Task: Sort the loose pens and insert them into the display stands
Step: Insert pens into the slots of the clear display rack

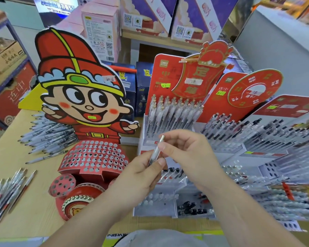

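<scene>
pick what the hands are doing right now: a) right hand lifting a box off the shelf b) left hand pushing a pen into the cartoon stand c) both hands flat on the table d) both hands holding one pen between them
d: the left hand grips the lower part of the pen while the right hand pinches it nearer its upper end.

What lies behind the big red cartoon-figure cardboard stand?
Beside the red cartoon-figure cardboard stand show a heap of loose clear pens on the wooden table and dark blue boxes; the stand covers whatever is directly behind it.
</scene>
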`<state>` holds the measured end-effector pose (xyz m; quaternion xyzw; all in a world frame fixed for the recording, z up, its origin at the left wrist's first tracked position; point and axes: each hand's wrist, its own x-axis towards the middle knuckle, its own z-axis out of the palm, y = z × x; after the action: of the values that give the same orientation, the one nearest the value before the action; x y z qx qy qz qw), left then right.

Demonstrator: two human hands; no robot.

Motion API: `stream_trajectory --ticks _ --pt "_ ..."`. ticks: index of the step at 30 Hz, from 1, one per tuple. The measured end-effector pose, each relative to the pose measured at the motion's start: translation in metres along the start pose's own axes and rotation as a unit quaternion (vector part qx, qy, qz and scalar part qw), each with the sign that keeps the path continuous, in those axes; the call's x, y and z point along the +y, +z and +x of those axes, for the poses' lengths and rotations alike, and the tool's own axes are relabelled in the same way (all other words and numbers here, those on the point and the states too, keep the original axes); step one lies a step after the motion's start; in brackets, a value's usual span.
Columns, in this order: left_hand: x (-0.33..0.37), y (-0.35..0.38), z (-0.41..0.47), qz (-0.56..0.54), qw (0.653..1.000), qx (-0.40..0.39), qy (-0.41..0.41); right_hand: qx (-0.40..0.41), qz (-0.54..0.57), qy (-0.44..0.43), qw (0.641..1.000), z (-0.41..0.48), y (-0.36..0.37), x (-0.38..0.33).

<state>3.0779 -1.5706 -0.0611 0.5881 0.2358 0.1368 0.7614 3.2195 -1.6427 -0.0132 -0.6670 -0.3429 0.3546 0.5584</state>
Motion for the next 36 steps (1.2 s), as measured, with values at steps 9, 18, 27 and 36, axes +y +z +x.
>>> stream_trajectory --ticks 9,18,27,36 --pt "0.002 -0.025 0.031 0.183 0.959 0.195 0.095 0.12 -0.057 -0.113 0.985 0.014 -0.032 -0.024" --pt "-0.014 -0.039 0.054 0.223 0.946 0.224 0.077 0.183 -0.132 -0.162 0.961 0.046 -0.036 -0.025" --pt "-0.02 -0.041 0.06 0.219 0.944 0.232 0.082 0.159 -0.23 -0.177 0.944 0.054 -0.023 -0.015" --pt "-0.026 -0.038 0.06 0.193 0.945 0.245 0.098 0.172 -0.327 -0.194 0.909 0.056 -0.005 0.0"
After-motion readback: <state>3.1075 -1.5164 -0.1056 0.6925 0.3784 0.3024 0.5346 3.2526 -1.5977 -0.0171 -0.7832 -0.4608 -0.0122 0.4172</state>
